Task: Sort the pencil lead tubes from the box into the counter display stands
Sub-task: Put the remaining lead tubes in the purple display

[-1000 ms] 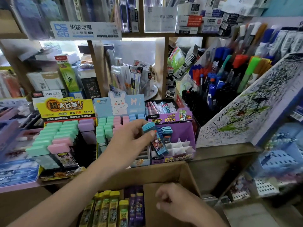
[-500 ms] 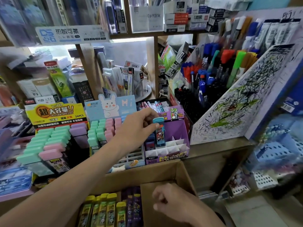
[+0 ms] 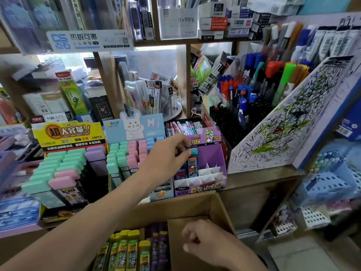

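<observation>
Our left hand (image 3: 168, 153) pinches a teal tube (image 3: 192, 163) upright in the purple stand (image 3: 213, 163), beside pastel stands, while our right hand (image 3: 203, 241), loosely curled and empty, rests on the box (image 3: 195, 204).

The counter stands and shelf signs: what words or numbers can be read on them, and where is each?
"Hi": pale blue rabbit header card.
"24PCS": yellow header card of the left stand.
"SUPER POWER": purple cardboard display stand.
"1120": white box label behind the yellow card.
"DS": white shelf sign.
The smaller print and the tube labels are too blurred to read.
</observation>
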